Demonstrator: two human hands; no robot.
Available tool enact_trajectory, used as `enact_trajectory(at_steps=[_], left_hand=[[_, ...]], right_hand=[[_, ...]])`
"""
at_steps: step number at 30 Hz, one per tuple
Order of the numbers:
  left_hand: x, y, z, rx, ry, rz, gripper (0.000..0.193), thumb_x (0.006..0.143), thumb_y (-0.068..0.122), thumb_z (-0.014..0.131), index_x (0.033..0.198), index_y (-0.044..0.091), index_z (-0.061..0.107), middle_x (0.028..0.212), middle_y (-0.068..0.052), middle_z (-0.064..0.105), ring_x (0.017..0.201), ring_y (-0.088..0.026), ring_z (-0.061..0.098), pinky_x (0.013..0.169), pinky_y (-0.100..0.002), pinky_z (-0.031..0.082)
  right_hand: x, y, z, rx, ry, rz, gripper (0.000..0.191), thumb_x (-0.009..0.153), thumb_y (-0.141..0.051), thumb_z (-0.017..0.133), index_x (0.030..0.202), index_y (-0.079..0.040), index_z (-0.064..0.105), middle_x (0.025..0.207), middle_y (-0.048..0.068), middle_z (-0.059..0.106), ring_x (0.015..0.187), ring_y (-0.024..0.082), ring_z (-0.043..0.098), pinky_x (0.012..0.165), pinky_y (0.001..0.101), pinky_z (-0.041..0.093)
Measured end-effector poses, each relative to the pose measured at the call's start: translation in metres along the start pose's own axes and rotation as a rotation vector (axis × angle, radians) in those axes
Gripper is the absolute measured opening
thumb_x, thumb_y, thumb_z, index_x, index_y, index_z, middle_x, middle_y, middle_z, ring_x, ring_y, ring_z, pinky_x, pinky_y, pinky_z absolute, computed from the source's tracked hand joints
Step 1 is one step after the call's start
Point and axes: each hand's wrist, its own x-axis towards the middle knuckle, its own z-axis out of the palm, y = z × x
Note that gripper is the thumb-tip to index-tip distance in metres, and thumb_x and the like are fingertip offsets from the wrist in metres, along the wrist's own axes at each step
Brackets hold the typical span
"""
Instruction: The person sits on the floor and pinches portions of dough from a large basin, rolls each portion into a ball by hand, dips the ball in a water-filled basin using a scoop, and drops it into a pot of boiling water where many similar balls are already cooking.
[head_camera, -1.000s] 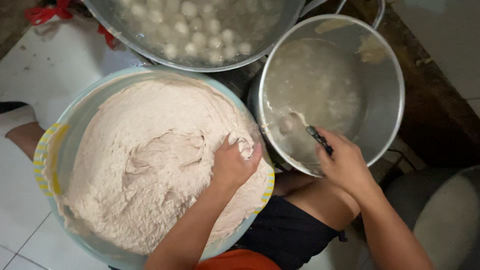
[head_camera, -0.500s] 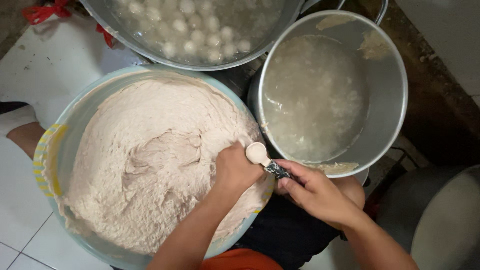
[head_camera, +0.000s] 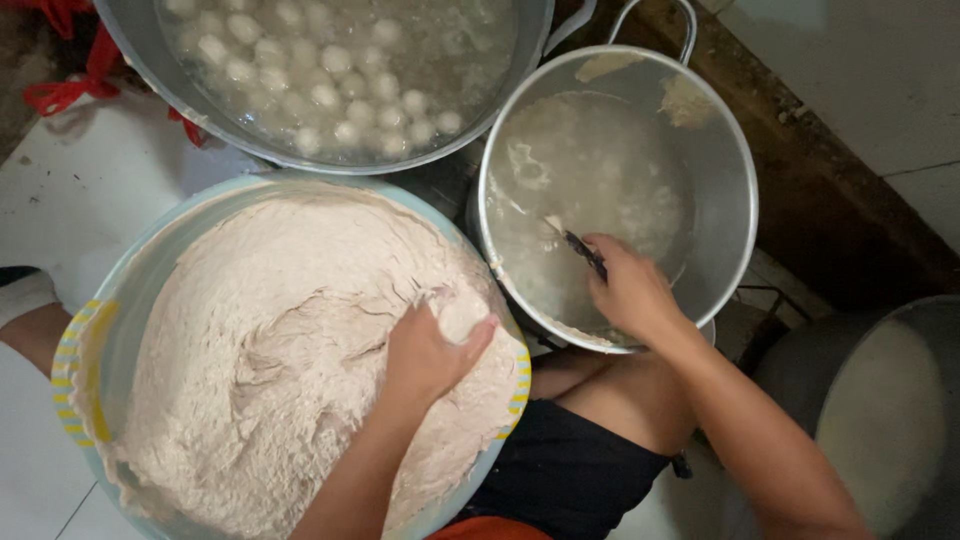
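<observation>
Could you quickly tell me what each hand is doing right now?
Left hand: closed around a lump of paste.
Right hand: closed on a spoon in the pot.

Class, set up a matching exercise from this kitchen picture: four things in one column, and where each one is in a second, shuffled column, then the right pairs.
Things:
1. Left hand
2. Right hand
3. White balls
4. Spoon

Places:
A. floating in the large basin of water at the top
B. dipping into the cloudy liquid of the metal pot
C. squeezing a lump of pale dough in the blue tub
D. over the metal pot, gripping a dark handle

Pairs: 1-C, 2-D, 3-A, 4-B
</observation>
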Motion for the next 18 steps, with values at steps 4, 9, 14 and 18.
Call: enact_trajectory(at_steps=[4, 9, 14, 18], left_hand=[[-0.003, 0.013, 0.009, -0.043, 0.11, 0.162, 0.035, 0.08, 0.037, 0.083, 0.092, 0.005, 0.074, 0.096, -0.02, 0.074, 0.095, -0.043, 0.069, 0.091, -0.051, 0.053], [0.001, 0.013, 0.024, -0.088, 0.22, 0.208, 0.017, 0.084, 0.023, 0.079, 0.082, 0.006, 0.074, 0.087, -0.017, 0.074, 0.086, -0.041, 0.069, 0.079, -0.048, 0.056], [-0.002, 0.004, 0.039, -0.147, 0.232, 0.136, 0.019, 0.084, 0.022, 0.082, 0.081, 0.007, 0.071, 0.075, -0.015, 0.072, 0.068, -0.038, 0.071, 0.063, -0.044, 0.057], [-0.005, -0.001, 0.044, -0.256, 0.219, 0.223, 0.022, 0.076, 0.019, 0.081, 0.088, 0.004, 0.07, 0.078, -0.016, 0.072, 0.071, -0.038, 0.072, 0.064, -0.043, 0.058]], right_hand=[[0.001, -0.007, -0.01, -0.05, 0.043, -0.008, 0.038, 0.087, -0.015, 0.067, 0.125, -0.008, 0.064, 0.114, 0.022, 0.071, 0.1, 0.043, 0.068, 0.084, 0.0485, 0.053], [-0.017, -0.016, -0.029, 0.075, 0.031, 0.169, 0.04, 0.093, -0.017, 0.064, 0.131, -0.006, 0.061, 0.111, 0.019, 0.072, 0.095, 0.034, 0.072, 0.082, 0.0432, 0.054], [-0.056, -0.036, -0.026, 0.605, -0.311, 0.277, 0.035, 0.095, -0.008, 0.059, 0.13, -0.004, 0.063, 0.1, 0.016, 0.071, 0.078, 0.026, 0.064, 0.065, 0.0376, 0.053], [-0.078, -0.06, -0.015, 0.456, -0.191, -0.176, 0.037, 0.098, -0.008, 0.06, 0.134, -0.002, 0.06, 0.105, 0.005, 0.069, 0.088, 0.011, 0.065, 0.073, 0.0265, 0.053]])
